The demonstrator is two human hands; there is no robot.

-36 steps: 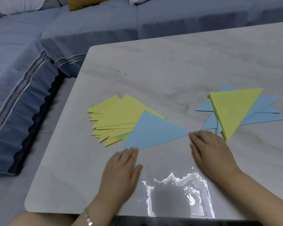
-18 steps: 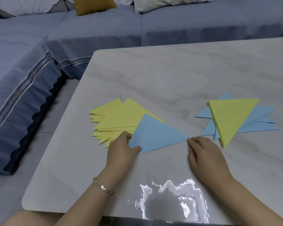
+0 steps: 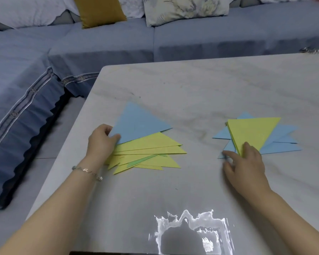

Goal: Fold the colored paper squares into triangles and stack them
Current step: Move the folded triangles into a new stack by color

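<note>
Two piles lie on the tabletop (image 3: 191, 89). Left of centre, the left hand (image 3: 101, 140) pinches the blue triangle (image 3: 136, 124) by its near corner over the yellow pile (image 3: 151, 150); best to lay it flat and square its edges, then release. At right, the right hand (image 3: 245, 162) rests straight fingers (image 3: 247, 146) on the mixed pile (image 3: 282, 144), grasping nothing.

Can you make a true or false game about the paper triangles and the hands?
1. The left hand grips a blue paper triangle. True.
2. That triangle lies over the pile of yellow paper triangles. True.
3. The right hand hovers high above the grey marble table. False: its fingers touch paper lying on it.
4. A green triangle tops the pile of blue paper triangles. False: a yellow paper triangle tops it.
</note>
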